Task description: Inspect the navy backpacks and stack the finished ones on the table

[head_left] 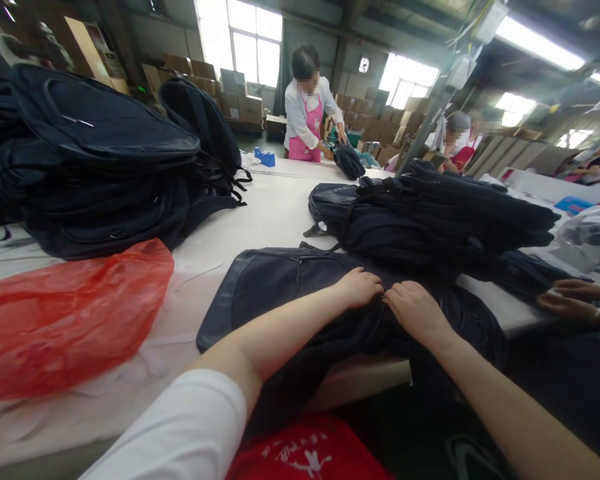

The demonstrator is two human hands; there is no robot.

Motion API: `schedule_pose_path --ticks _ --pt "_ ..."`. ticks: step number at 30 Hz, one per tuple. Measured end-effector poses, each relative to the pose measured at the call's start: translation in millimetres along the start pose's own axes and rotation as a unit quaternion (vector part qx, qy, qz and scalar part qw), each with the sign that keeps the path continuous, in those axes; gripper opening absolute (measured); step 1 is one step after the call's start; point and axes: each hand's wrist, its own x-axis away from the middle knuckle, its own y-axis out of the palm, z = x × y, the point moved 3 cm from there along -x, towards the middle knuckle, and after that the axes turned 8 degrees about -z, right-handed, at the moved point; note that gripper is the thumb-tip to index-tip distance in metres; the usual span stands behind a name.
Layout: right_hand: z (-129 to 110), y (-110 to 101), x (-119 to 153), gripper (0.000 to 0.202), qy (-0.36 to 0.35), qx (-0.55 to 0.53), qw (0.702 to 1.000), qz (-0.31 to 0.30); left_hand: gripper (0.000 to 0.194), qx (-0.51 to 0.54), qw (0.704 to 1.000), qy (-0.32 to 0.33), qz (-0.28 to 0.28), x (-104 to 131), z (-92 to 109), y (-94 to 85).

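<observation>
A dark navy backpack (275,277) lies flat on the white table in front of me, its near side hanging over the edge. My left hand (361,287) is closed, with its fingers pinching the backpack near its middle. Close beside it, my right hand (414,310) pinches the same area, the fingertips of both hands almost meeting. A tiny metallic spot shows between them, too small to name. The exact part of the bag in my fingers is hidden.
Stacked dark backpacks (110,160) stand at the left, with more backpacks (440,213) piled behind my hands. A red plastic bag (80,313) lies on the table (265,207). Another person's hands (570,300) are at the right edge. Across the table, a person (307,113) handles a bag.
</observation>
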Motion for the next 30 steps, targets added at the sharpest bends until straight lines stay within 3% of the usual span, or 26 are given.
schedule_pose_path --ticks 5,11,20,25,30 --pt "-7.5 0.0 23.9 0.023 0.020 -0.026 0.999 -0.017 0.019 -0.041 0.999 0.025 0.016 -5.7 11.2 4.6" --pt "-11.6 -1.1 34.4 0.022 0.052 -0.078 0.996 0.003 0.020 -0.040 0.999 0.019 0.020 -0.8 9.1 -4.9" --pt "-18.1 -12.3 42.2 0.019 0.140 -0.107 0.981 0.081 0.031 0.133 0.989 0.019 -0.058 14.2 -0.9 -48.2" --pt "-28.0 -9.2 29.8 0.014 0.152 -0.093 0.982 0.067 0.054 0.086 0.992 -0.076 0.051 -1.3 4.4 -35.2" --pt "-36.2 -9.3 30.8 0.008 0.138 -0.097 0.986 0.015 0.052 0.048 0.995 -0.076 0.042 -21.6 10.7 -26.9"
